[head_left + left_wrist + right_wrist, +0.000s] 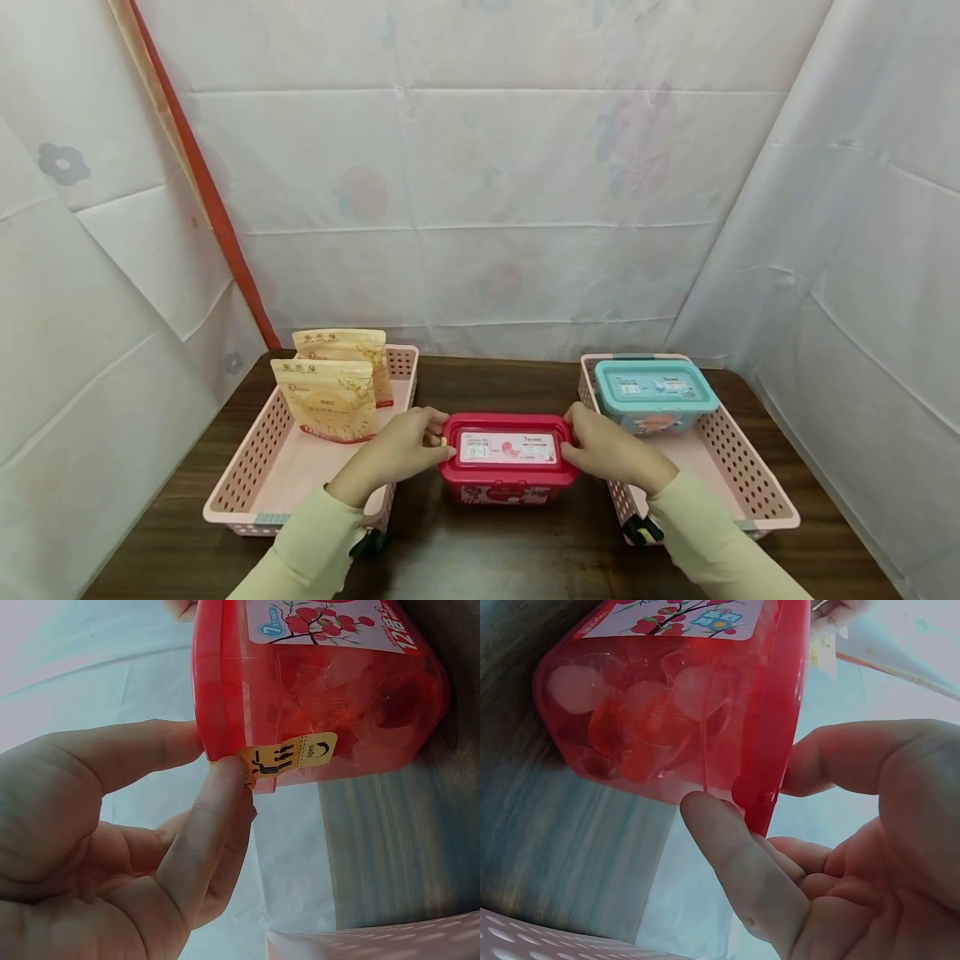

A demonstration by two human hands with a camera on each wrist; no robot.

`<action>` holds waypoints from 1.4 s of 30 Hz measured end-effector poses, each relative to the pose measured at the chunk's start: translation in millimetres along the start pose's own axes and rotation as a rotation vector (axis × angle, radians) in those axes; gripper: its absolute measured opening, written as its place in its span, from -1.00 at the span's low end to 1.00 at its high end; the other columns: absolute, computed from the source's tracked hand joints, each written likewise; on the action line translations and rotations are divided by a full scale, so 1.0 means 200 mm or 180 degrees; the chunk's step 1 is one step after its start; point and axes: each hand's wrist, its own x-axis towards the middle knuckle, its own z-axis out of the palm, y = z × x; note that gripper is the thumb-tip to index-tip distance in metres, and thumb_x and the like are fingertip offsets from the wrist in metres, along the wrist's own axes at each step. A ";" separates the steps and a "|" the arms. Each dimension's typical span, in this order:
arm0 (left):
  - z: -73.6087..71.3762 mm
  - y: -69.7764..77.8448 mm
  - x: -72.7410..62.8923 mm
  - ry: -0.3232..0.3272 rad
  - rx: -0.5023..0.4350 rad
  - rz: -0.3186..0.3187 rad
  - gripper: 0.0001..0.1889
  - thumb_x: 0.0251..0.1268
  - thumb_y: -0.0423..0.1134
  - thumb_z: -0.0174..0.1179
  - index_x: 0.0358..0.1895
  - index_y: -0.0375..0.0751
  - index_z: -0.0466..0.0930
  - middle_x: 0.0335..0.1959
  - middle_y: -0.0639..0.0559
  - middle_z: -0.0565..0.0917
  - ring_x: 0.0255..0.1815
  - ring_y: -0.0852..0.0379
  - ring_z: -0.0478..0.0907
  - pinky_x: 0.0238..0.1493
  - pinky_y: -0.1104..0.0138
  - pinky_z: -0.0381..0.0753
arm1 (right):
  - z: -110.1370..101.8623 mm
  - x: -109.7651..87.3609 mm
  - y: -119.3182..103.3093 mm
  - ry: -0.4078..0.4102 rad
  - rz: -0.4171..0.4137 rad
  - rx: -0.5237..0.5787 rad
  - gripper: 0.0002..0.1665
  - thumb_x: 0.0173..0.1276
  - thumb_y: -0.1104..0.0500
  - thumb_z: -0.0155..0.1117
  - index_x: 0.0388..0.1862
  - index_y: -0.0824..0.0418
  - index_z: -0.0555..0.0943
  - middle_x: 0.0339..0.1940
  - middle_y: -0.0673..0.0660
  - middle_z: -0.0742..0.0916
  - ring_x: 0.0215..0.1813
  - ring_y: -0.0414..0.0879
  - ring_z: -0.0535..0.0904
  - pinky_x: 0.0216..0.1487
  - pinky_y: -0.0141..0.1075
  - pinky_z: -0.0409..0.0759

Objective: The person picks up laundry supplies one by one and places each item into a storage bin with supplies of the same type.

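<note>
A red lidded plastic box (510, 495) of what look like laundry pods is at the middle of the dark wooden table. My left hand (402, 443) pinches the left end of its lid, thumb and fingertips at the rim. A yellow "open" seal (291, 756) runs down the side of the box by those fingertips. At the opposite end, my right hand (611, 446) grips the lid's right edge between thumb and fingers. Through the clear red wall, rounded pods (641, 724) show in the right wrist view. The lid sits closed on the box.
On the left, a pink basket (232, 492) holds two yellow pouches (330, 400) standing upright. A second pink basket (757, 471) on the right holds a teal lidded box (656, 396) at its far end. White sheeting (480, 192) hangs behind and along both sides.
</note>
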 end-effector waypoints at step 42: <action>0.05 -0.07 -0.06 -0.0119 -0.1403 -0.0628 -0.37 0.31 -0.25 0.35 0.33 -0.50 0.34 -0.05 -0.20 0.57 -0.16 0.03 0.64 -0.11 0.09 0.72 | 0.03 -0.07 0.12 -0.0194 0.0471 0.1741 -0.23 0.53 0.12 0.21 0.51 0.43 0.12 -0.04 0.27 0.51 -0.07 0.03 0.63 -0.04 -0.06 0.70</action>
